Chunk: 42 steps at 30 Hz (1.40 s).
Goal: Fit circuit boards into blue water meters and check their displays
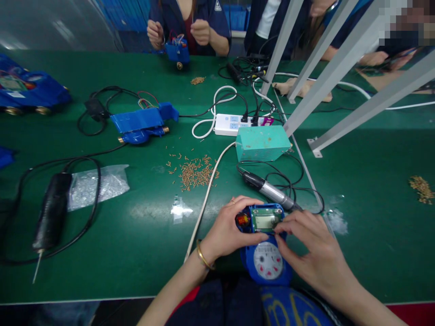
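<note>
At the table's front edge stands a blue water meter [249,267] with a round white dial [268,260] facing up. Its upper housing is uncovered, showing a green circuit board [266,220] with a grey display and an orange-wrapped part [242,220] beside it. My left hand [226,231] grips the housing from the left, thumb along its near edge and fingers at the far side. My right hand [307,240] is closed, its thumb and fingertips pinched at the board's lower right corner. Whatever sits between those fingertips is too small to make out.
Beyond my hands lie a silver electric screwdriver [272,190], a teal box [263,142], a power strip [226,124] and loose small screws [197,173]. Leftward are a black electric screwdriver [54,213], a plastic bag [105,183] and another blue meter [139,120]. Metal posts [326,77] stand right; co-workers sit opposite.
</note>
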{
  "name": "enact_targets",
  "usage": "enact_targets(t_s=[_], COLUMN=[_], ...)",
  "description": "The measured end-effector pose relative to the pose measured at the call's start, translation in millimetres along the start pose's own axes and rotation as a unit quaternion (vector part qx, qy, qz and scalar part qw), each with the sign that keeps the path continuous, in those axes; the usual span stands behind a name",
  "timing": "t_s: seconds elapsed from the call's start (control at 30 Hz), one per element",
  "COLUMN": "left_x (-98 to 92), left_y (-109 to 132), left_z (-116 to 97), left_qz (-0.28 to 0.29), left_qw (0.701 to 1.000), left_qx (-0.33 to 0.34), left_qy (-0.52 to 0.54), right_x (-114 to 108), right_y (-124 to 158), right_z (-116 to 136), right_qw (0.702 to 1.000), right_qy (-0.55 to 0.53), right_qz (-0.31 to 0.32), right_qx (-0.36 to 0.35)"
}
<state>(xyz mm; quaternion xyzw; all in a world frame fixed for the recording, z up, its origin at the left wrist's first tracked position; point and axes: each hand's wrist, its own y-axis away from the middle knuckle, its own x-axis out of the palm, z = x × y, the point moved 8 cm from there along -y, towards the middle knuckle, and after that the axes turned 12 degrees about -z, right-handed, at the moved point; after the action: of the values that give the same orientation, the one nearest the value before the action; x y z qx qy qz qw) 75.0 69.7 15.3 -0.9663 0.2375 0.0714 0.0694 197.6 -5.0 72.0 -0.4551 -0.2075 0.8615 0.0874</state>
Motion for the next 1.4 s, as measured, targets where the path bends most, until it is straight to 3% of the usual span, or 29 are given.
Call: enact_targets(t_s=[0.23, 0.5, 1.0, 1.4], left_x=[-0.4, -0.4, 0.2, 0.5], left_y=[0.1, 1.0, 0.3, 0.3], left_z=[-1.0, 1.1, 0.7, 2.8], left_qz=[-0.001, -0.002, 0.000, 0.002], left_qw=[1.000, 1.000, 1.000, 1.000], left_qx=[-0.003, 0.002, 0.000, -0.002], left_qy=[0.002, 0.004, 0.000, 0.005], right_x=[-2.4, -5.6, -0.4, 0.3], right_y=[1.3, 0.0, 5.3, -1.6], right_z=[-13.0, -14.5, -11.0, -4.4], right_qw=[0.994, 0.994, 0.998, 0.998], right_qy=[-0.082, -0.082, -0.025, -0.013], right_qz=[0.067, -0.002, 0.002, 0.050], right_qx=[0.038, 0.072, 0.057, -0.019])
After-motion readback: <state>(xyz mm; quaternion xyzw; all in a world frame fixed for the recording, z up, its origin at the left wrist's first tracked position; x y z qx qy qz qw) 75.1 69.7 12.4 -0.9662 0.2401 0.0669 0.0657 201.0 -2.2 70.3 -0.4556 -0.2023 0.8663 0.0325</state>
